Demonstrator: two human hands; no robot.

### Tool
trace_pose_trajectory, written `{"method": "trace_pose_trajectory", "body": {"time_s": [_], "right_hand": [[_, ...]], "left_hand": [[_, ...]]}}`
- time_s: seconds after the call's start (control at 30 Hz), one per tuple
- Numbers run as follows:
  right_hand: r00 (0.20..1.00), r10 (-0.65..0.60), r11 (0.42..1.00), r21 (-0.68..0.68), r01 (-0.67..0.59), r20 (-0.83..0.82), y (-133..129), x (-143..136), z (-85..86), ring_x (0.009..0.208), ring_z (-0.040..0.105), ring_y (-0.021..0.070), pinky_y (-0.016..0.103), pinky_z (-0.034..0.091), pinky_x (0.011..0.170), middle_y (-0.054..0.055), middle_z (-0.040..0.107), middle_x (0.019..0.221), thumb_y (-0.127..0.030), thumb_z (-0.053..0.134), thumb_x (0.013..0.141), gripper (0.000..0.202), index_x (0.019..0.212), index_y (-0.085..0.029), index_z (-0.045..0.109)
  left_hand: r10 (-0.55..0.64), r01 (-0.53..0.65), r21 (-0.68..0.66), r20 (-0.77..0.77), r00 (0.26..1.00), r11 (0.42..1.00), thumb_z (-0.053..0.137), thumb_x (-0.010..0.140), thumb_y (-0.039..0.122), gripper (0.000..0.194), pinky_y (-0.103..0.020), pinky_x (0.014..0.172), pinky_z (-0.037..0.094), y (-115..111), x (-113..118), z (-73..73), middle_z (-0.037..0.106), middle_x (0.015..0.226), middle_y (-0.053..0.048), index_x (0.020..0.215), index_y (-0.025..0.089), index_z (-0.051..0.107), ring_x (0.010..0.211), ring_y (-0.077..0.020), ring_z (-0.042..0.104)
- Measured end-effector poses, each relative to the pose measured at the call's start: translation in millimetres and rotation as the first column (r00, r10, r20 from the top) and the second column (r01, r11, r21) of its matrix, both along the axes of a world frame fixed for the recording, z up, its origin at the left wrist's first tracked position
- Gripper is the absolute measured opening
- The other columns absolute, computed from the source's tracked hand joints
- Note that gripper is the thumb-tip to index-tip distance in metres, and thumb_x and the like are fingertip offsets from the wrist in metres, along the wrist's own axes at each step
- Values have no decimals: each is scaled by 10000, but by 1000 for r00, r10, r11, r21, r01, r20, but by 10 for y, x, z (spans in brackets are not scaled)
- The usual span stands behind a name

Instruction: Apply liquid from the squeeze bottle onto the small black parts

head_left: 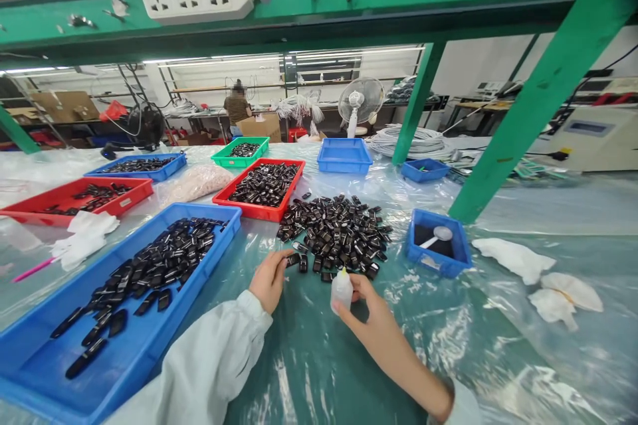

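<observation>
My right hand (366, 309) grips a small translucent squeeze bottle (341, 291) with a yellowish tip, held upright above the table. To its left, my left hand (269, 280) pinches a small glossy black plastic piece (292, 259) between thumb and fingers. Just beyond both hands a loose heap of the same black pieces (343, 229) lies on the plastic-covered table. A long blue tray (149, 345) with many longer-looking black pieces stands left of my left hand.
Behind are a red tray (274, 214) of black pieces, a green tray (266, 143) and a blue tray (345, 167). A small blue bin (438, 267) with a scoop stands right. Crumpled tissue (513, 257) lies beyond it. A green shelf post (503, 139) slants down at right.
</observation>
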State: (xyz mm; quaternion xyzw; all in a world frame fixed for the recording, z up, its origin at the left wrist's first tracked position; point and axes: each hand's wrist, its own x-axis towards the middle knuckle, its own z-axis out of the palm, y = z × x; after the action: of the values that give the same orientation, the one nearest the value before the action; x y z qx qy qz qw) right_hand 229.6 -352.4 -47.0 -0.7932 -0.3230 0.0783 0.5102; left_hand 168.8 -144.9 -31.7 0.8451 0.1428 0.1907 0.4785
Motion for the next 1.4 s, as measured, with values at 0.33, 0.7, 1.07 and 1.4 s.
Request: {"method": "trace_pose_trajectory", "body": {"time_s": [0.33,0.7,1.07,1.4], "right_hand": [[1000,-3,1000,-22,3,-10,-5,0,30,827,546,233,371,453,741,67,582,923,-419,471,888,302,1092,-197,458],[994,43,996,-76,-51,-96,-62,-100,26,1087,540,272,327,516,750,115,567,1151,-495,450,927,390,1198,-219,412],[994,78,990,-109,-86,-76,-71,-128,115,891,601,254,280,458,536,105,589,1069,-473,388,955,370,1237,-235,416],[974,167,983,-55,-177,-150,-96,-187,181,1010,579,275,327,518,714,99,577,1196,-482,453,932,402,1259,-249,475]], "left_hand": [[5,-64,-668,-91,996,742,459,635,417,308,-198,420,260,-74,-466,-65,487,677,22,803,161,431,400,-46,350],[-34,-22,-681,-69,997,731,541,682,623,481,-199,435,162,-180,-537,32,323,511,76,639,150,472,434,-48,213],[27,-74,-430,-115,993,900,506,770,540,487,-255,493,143,-281,-692,-13,227,487,54,503,196,288,478,-87,201],[113,-148,-464,-101,988,873,419,779,763,638,-226,486,234,-319,-622,-24,325,563,40,673,145,535,502,-98,277]]}}
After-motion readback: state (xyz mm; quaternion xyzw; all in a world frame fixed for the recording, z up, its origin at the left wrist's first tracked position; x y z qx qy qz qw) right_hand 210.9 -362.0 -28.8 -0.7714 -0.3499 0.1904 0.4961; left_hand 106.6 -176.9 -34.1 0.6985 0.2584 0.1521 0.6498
